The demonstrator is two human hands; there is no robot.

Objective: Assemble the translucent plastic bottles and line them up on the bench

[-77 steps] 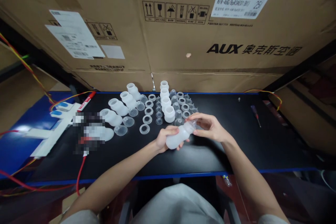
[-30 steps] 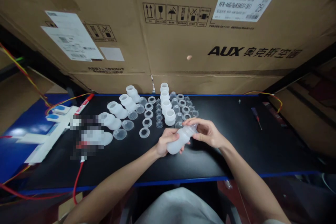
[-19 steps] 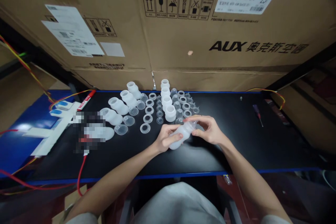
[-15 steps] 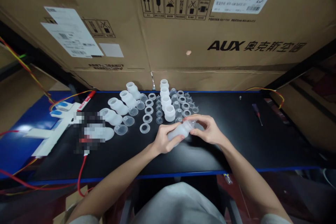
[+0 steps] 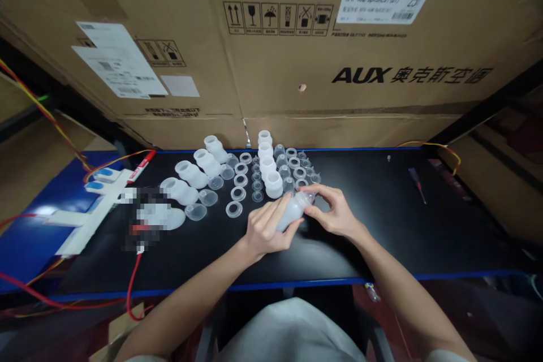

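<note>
A translucent white baby bottle (image 5: 292, 216) is held tilted above the black table, its neck pointing up and to the right. My left hand (image 5: 265, 230) is wrapped around the bottle's body. At the neck, the thumb and fingers of my right hand (image 5: 335, 212) pinch the clear top (image 5: 308, 198); the fingertips partly hide it. Just beyond the hands stands a column of white bottle bodies (image 5: 274, 184). Clear domed caps (image 5: 288, 184) and collar rings (image 5: 299, 172) lie in lines beside it.
More white bottle bodies (image 5: 181, 191) lie at the left, with clear domes (image 5: 195, 212) and rings (image 5: 234, 209) beside them. A power strip (image 5: 91, 209) with cables stands at the left edge. A screwdriver (image 5: 417, 185) lies at the right. Behind rises a large cardboard box (image 5: 275, 79).
My left hand has turned around the bottle, its fingers now lying over the upper side. My right hand stays at the neck. The view has shifted slightly.
</note>
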